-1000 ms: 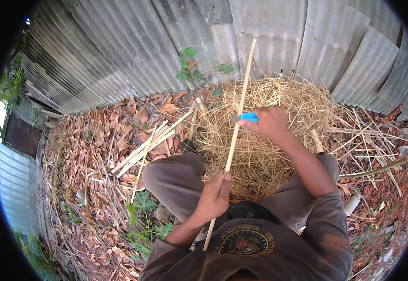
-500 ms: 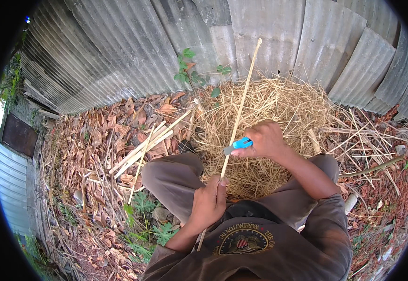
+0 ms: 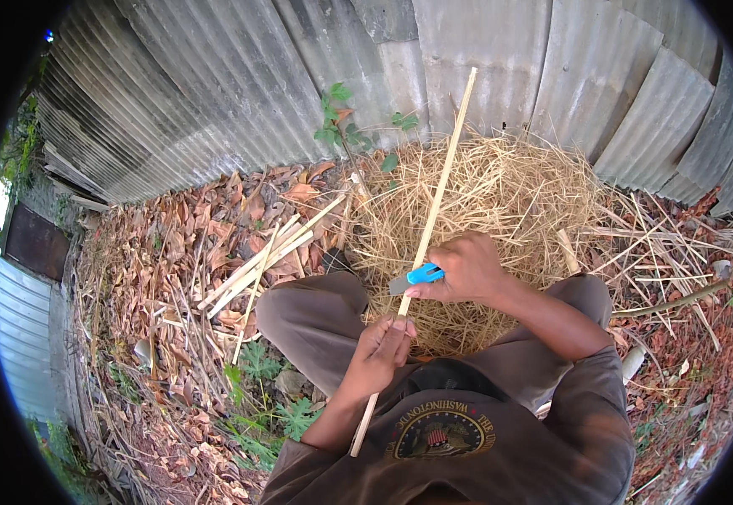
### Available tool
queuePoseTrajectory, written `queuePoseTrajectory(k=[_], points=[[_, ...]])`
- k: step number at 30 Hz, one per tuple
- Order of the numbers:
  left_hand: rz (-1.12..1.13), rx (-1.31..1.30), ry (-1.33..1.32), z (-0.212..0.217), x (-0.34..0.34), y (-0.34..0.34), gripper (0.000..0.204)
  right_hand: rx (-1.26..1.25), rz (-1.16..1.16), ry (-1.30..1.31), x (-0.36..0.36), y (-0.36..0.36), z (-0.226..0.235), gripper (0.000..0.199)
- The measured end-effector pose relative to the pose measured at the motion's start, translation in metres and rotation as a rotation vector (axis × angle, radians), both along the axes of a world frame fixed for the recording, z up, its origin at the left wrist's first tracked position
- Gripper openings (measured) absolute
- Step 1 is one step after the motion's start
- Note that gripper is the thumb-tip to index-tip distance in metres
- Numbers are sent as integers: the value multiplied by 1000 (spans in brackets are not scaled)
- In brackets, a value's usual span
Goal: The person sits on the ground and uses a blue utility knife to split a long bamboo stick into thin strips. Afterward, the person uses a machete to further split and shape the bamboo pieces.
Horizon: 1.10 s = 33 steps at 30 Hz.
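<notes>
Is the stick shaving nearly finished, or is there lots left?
Done: a big heap of shavings lies ahead, and several pale strips lie to the left. In hand: the left hand grips one stick; the right hand holds a blue knife against it. How much remains, I can't tell.

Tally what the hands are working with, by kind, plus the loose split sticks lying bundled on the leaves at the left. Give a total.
Long pale stick, held by the left hand: 1
Blue-handled knife, in the right hand: 1
Bundle of split sticks on the dry leaves: 1 bundle, separate sticks too overlapped to count
Total: 3
</notes>
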State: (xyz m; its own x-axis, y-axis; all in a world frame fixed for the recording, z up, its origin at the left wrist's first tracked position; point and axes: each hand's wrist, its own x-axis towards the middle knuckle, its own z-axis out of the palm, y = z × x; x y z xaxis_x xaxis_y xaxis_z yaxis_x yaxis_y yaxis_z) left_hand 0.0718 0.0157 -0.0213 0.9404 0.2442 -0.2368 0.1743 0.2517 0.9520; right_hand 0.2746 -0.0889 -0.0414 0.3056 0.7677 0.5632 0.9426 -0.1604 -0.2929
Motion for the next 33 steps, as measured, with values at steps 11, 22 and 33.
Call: queuePoseTrajectory(k=[11, 22, 33], points=[[62, -586, -5, 10, 16, -6, 24, -63, -35, -4, 19, -2, -3, 73], [57, -704, 46, 16, 11, -4, 23, -48, -189, -32, 40, 8, -18, 74], [-85, -696, 172, 21, -38, 3, 26, -156, -874, 159, 173, -28, -3, 82]])
